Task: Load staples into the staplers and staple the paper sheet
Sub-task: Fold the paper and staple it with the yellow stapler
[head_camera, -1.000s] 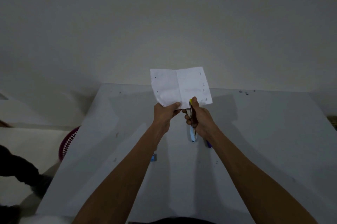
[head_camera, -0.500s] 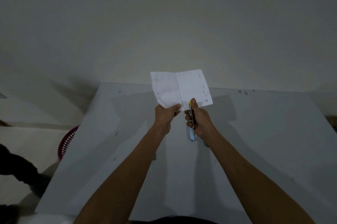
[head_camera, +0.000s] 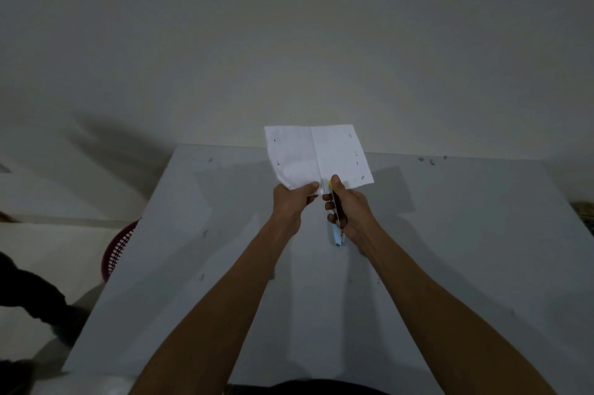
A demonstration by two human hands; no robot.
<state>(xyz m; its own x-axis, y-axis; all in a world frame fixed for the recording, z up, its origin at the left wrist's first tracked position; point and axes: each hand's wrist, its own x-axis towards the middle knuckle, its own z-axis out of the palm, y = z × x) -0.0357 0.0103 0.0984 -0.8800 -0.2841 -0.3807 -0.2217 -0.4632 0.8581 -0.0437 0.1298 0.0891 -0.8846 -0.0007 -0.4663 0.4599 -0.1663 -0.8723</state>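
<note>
Little moved: my left grip (head_camera: 291, 205) pinches creased white paper sheet (head_camera: 321, 153); right grip (head_camera: 352, 208) still clamps yellow-tipped blue stapler (head_camera: 337, 235) alongside

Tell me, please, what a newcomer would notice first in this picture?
The white paper sheet, creased down its middle and dotted with small dark marks, stands out, held up above the grey table. The left hand pinches its lower edge, and the right hand grips a stapler whose yellow tip is at that edge. A purple basket shows left of the table.
</note>
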